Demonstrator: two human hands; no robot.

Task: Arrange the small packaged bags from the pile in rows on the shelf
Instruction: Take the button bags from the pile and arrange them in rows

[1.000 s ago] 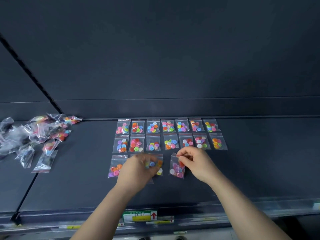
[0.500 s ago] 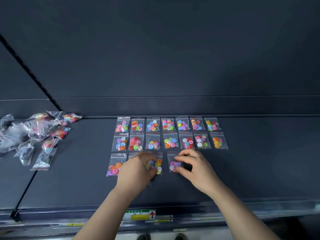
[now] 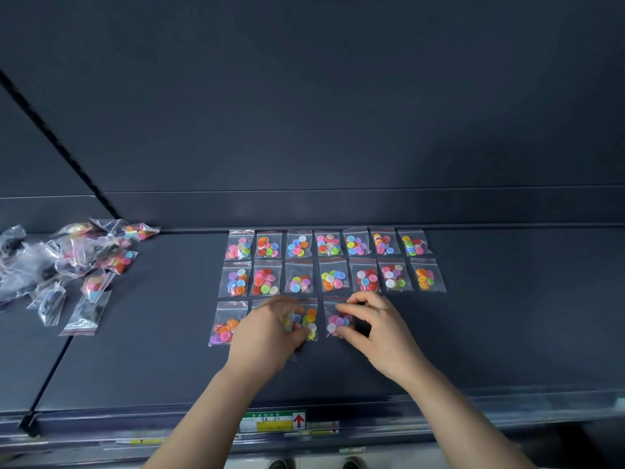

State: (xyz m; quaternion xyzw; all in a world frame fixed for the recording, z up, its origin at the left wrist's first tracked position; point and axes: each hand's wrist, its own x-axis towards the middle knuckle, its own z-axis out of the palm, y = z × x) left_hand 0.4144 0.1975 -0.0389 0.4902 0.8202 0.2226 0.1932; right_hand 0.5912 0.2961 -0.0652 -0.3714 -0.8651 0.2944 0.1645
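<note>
Small clear bags of coloured buttons lie in rows on the dark shelf (image 3: 490, 333). The back row (image 3: 327, 244) and the middle row (image 3: 333, 278) each hold several bags. In the front row an orange-and-purple bag (image 3: 226, 324) lies at the left. My left hand (image 3: 267, 331) grips a bag (image 3: 308, 321) beside it, fingers curled over its near side. My right hand (image 3: 378, 324) pinches a pink-and-white button bag (image 3: 338, 323) between thumb and fingertips, the bag flat on the shelf. A loose pile of bags (image 3: 67, 265) sits at the far left.
The shelf's back wall (image 3: 338, 130) rises right behind the back row. A seam between shelf panels (image 3: 54, 370) runs under the pile. A green-and-yellow price label (image 3: 272, 420) sits on the shelf's front rail. Bare shelf surface stretches right of the rows.
My right hand has lowered the pink-and-white bag from a tilted hold to flat on the shelf in the front row. My left hand has stayed on its bag.
</note>
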